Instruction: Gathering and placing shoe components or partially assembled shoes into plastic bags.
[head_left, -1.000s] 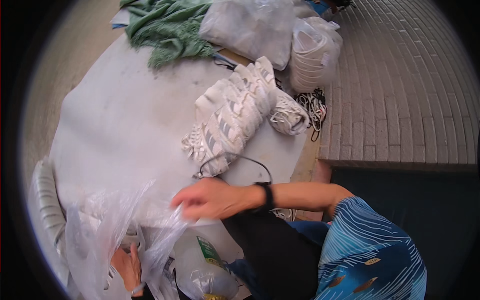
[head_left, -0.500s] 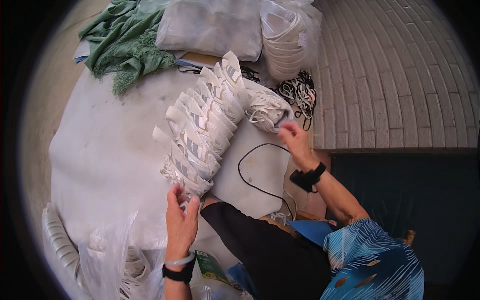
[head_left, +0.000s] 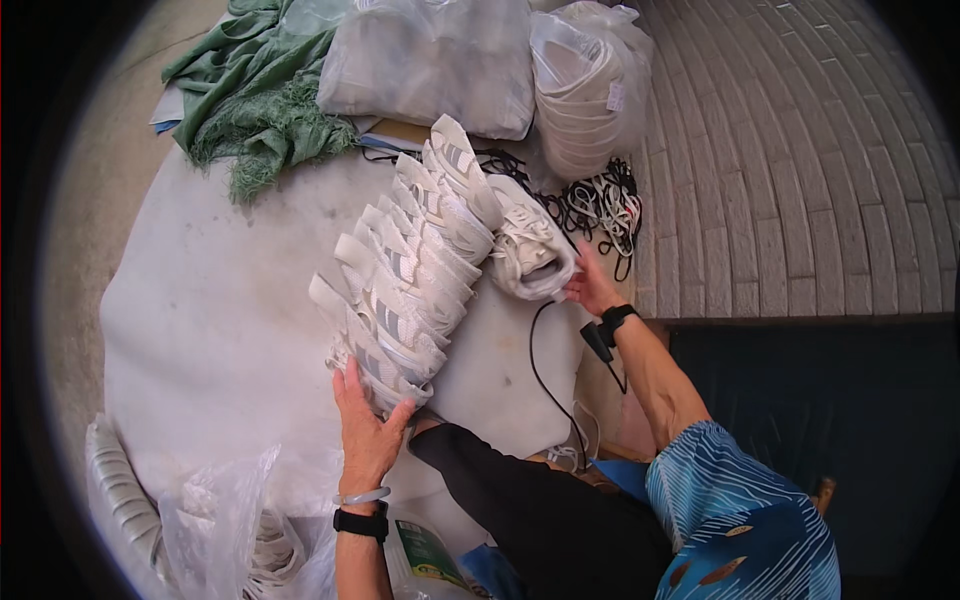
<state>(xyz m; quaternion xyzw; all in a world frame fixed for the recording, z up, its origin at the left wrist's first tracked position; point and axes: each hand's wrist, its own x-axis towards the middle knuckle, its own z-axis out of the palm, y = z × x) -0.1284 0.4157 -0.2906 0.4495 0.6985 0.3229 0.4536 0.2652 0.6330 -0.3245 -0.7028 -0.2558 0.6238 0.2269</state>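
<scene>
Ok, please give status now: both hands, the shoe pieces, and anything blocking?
Left hand flat against near end of white shoe-upper stack. Right hand touching single white shoe at far end. Black cord lies beside stack; nothing blocking.

- I see a row of shoe uppers [head_left: 410, 275] leaning one on the next, running diagonally across the middle of the table [head_left: 220, 330]; my left hand [head_left: 365, 430] sits at its near end, touching the nearest piece
- At the far end of the row lies a single shoe [head_left: 530, 250]; my right hand [head_left: 592, 290] touches its right side
- Just behind that shoe, a tangle of laces [head_left: 595, 205] near the table's right edge
- At the far edge: a heap of cloth [head_left: 260, 100] on the left, a filled bag [head_left: 430, 60] beside it, another bag of stacked pieces [head_left: 590, 85] to the right
- A cord [head_left: 545, 370] trails over the near right part of the table
- Near left corner: an empty plastic bag [head_left: 215, 510]; a stack of soles [head_left: 115, 490] just left of it
</scene>
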